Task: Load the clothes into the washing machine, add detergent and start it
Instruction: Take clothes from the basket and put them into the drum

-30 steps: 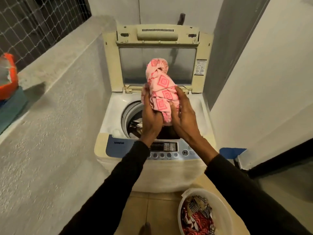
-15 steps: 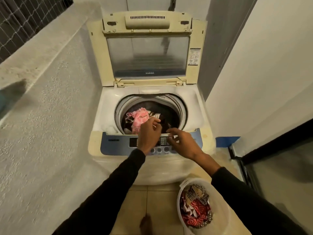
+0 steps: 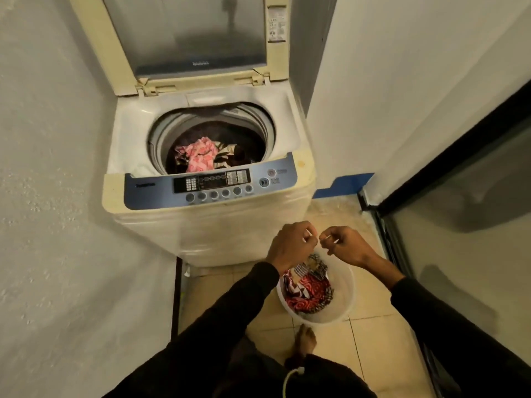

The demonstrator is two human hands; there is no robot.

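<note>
Narrow tiled corner between walls. My left hand (image 3: 290,245) and right hand (image 3: 343,247) hover curled and empty over the tub (image 3: 343,300) of clothes (image 3: 307,285). Pink cloth (image 3: 199,155) lies inside the washer (image 3: 207,225), lid (image 3: 112,44) up.

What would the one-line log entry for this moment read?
phase: loading | lid: up | pink cloth: in drum | bucket: clothes left | left hand, right hand: above bucket, fingers curled, empty

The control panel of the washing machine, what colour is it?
Blue, with a black display; the head view shows the control panel well.
</note>
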